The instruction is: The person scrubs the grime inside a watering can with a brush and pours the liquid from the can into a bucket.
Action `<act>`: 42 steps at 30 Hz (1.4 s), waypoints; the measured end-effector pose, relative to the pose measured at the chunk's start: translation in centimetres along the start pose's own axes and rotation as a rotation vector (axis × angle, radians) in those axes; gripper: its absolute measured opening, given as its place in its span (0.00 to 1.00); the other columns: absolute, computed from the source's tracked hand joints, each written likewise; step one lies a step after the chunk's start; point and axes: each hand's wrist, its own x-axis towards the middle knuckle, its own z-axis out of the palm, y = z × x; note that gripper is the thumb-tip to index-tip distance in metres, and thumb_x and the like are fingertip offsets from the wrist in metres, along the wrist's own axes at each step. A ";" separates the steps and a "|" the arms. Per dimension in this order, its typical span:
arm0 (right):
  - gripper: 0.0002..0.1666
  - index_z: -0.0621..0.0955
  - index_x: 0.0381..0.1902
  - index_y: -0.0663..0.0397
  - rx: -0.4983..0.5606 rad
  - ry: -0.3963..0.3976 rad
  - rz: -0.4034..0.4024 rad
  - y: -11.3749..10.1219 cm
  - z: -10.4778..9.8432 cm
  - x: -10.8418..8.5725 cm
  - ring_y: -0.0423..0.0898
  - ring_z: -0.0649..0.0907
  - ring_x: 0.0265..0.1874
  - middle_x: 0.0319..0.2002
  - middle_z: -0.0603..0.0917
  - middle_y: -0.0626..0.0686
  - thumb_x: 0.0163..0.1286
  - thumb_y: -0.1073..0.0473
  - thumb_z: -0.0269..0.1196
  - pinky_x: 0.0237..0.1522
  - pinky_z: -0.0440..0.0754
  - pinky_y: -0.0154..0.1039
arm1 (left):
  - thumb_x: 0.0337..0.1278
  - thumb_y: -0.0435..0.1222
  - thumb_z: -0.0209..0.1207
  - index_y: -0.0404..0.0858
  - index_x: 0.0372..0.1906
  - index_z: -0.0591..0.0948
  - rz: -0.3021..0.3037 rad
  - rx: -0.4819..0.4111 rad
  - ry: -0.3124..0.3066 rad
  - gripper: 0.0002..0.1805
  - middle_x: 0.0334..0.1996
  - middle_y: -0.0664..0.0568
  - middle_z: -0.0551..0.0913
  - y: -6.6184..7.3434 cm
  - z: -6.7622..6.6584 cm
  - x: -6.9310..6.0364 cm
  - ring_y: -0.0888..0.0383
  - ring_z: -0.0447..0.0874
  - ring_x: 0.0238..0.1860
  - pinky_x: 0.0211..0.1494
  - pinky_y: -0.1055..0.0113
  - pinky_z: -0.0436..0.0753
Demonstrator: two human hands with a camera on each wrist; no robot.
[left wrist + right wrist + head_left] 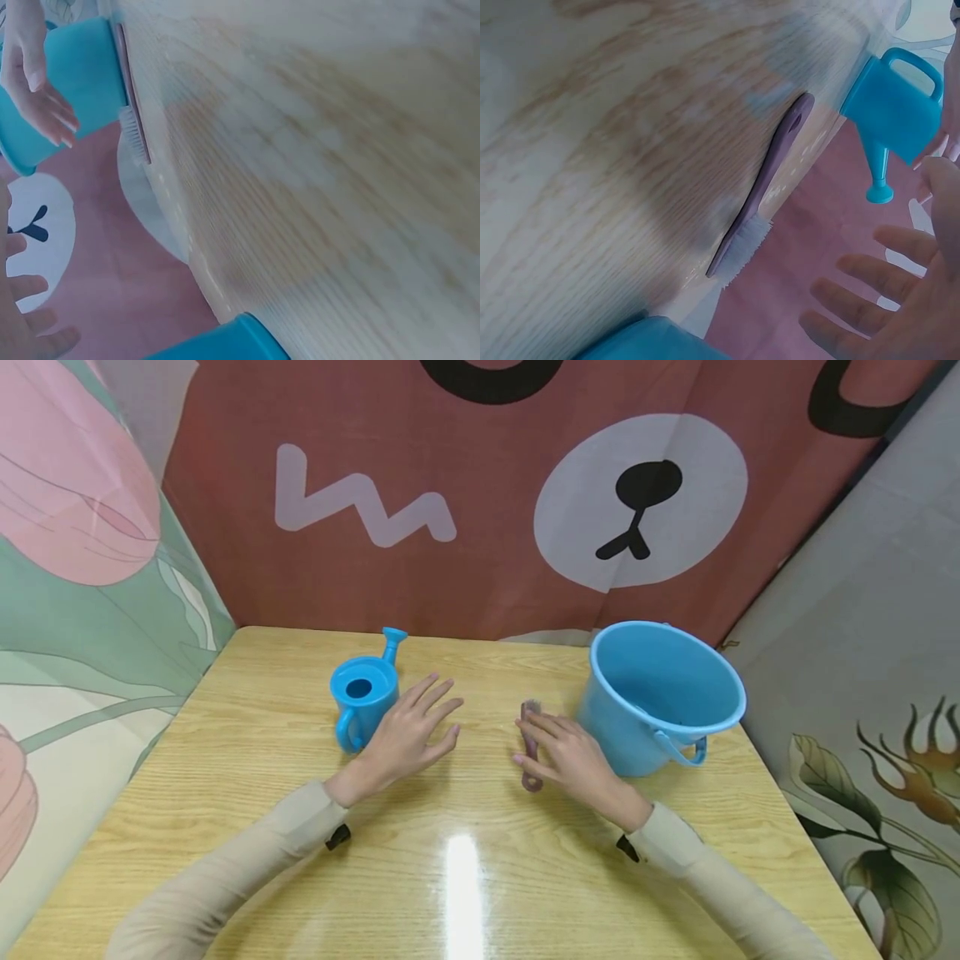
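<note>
My left hand (408,732) hovers over the table with its fingers spread, just right of a blue watering can (365,697). Nothing is in it. My right hand (576,758) hangs above a mauve brush (771,169), fingers loosely extended and apart from it. In the right wrist view the brush lies on the table, its white bristles (744,251) facing up and a hole in its handle end. A light blue bucket (630,727) stands upright right of my right hand, its handle hanging down at the front.
The wooden table (390,877) has a bright light reflection near its front. A reddish-brown cloth (480,585) with a bear face hangs behind the table. Flower-patterned cloths hang at the left (82,635) and at the right (862,693).
</note>
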 end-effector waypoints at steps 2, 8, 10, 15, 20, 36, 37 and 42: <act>0.32 0.80 0.60 0.57 -0.001 -0.007 0.009 0.0 0.0 -0.1 0.60 0.79 0.57 0.60 0.79 0.60 0.65 0.43 0.67 0.58 0.74 0.56 | 0.70 0.47 0.51 0.36 0.58 0.80 0.012 -0.009 0.020 0.23 0.64 0.37 0.74 0.0 0.0 0.0 0.39 0.63 0.70 0.69 0.48 0.64; 0.31 0.80 0.60 0.57 0.001 -0.022 0.022 -0.2 0.0 -0.3 0.59 0.80 0.56 0.59 0.80 0.60 0.67 0.42 0.65 0.54 0.77 0.56 | 0.68 0.45 0.53 0.35 0.56 0.81 0.047 -0.020 0.066 0.21 0.61 0.37 0.76 0.1 -0.3 0.0 0.40 0.67 0.68 0.67 0.48 0.68; 0.30 0.80 0.60 0.57 0.000 -0.019 0.026 -0.3 -0.1 -0.3 0.59 0.80 0.55 0.59 0.80 0.61 0.67 0.44 0.65 0.54 0.78 0.56 | 0.68 0.44 0.54 0.35 0.56 0.81 0.051 -0.023 0.077 0.21 0.60 0.37 0.77 0.1 -0.4 0.1 0.40 0.67 0.68 0.66 0.48 0.69; 0.27 0.81 0.58 0.56 -0.002 -0.022 0.054 -0.4 -0.2 -0.4 0.61 0.81 0.53 0.58 0.80 0.62 0.65 0.49 0.68 0.50 0.80 0.56 | 0.67 0.42 0.55 0.34 0.54 0.82 0.052 -0.031 0.103 0.19 0.59 0.38 0.78 0.0 -0.5 0.2 0.41 0.70 0.66 0.65 0.48 0.70; 0.24 0.82 0.56 0.57 0.001 -0.028 0.069 -0.5 -0.2 -0.7 0.60 0.83 0.50 0.55 0.82 0.61 0.66 0.52 0.68 0.43 0.83 0.55 | 0.62 0.38 0.59 0.33 0.52 0.83 0.065 -0.042 0.141 0.17 0.55 0.38 0.81 -0.1 -0.7 0.1 0.41 0.74 0.62 0.62 0.48 0.74; 0.09 0.83 0.34 0.55 -0.052 -0.065 0.135 -0.3 0.0 -0.7 0.44 0.76 0.24 0.30 0.78 0.50 0.64 0.55 0.69 0.22 0.76 0.40 | 0.64 0.37 0.56 0.33 0.45 0.84 0.038 -0.088 0.163 0.14 0.45 0.43 0.84 -0.6 -1.9 -0.1 0.48 0.83 0.47 0.49 0.55 0.82; 0.09 0.82 0.33 0.54 -0.047 -0.078 0.144 -0.3 -0.1 -0.7 0.43 0.75 0.24 0.29 0.77 0.49 0.65 0.55 0.69 0.22 0.75 0.39 | 0.64 0.37 0.56 0.33 0.44 0.84 0.039 -0.090 0.170 0.13 0.44 0.43 0.84 -0.6 -1.9 -0.1 0.48 0.83 0.46 0.48 0.55 0.82; 0.08 0.81 0.29 0.49 -0.025 -0.168 0.179 -0.3 -0.2 -0.6 0.39 0.72 0.20 0.25 0.74 0.44 0.66 0.54 0.67 0.20 0.72 0.35 | 0.63 0.36 0.56 0.33 0.42 0.84 0.044 -0.093 0.204 0.12 0.41 0.44 0.84 -0.8 -2.1 -0.1 0.48 0.83 0.43 0.45 0.55 0.82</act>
